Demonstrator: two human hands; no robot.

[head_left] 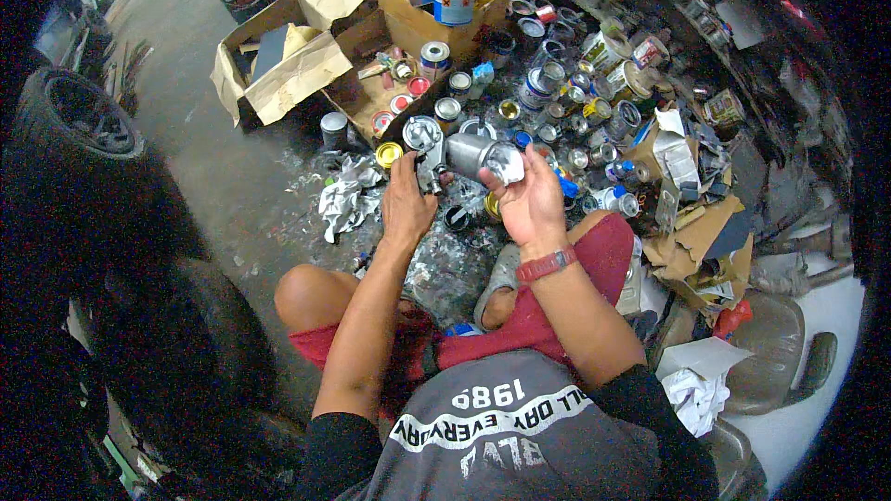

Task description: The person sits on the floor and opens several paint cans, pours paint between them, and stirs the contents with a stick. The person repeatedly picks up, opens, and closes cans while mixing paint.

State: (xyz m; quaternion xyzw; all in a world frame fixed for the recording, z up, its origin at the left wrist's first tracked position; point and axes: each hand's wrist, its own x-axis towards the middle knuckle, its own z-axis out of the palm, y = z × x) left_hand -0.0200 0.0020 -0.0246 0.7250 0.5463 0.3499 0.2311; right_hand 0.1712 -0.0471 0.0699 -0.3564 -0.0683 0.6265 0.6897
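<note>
A grey metal paint can [471,156] is tipped on its side in front of me, its lid end toward the left. My right hand [531,197], with a red watch on the wrist, supports its pale base end. On the can's other end sits a grey pouring lid [431,170], and my left hand [408,204] grips it at the side; some of those fingers are hidden. Just beyond the lid stands a round container [422,133] with grey-white contents. Beside it is a small tin with a yellow top [389,155]. Whether paint is flowing cannot be made out.
Crumpled paper [350,197] lies left of my hands on the paint-spattered floor [269,190]. Opened cardboard boxes [278,83] stand beyond, one carrying a blue-and-white can [454,2]. Many tins crowd the far right. Tyres [79,121] are at left, torn cardboard [701,246] at right.
</note>
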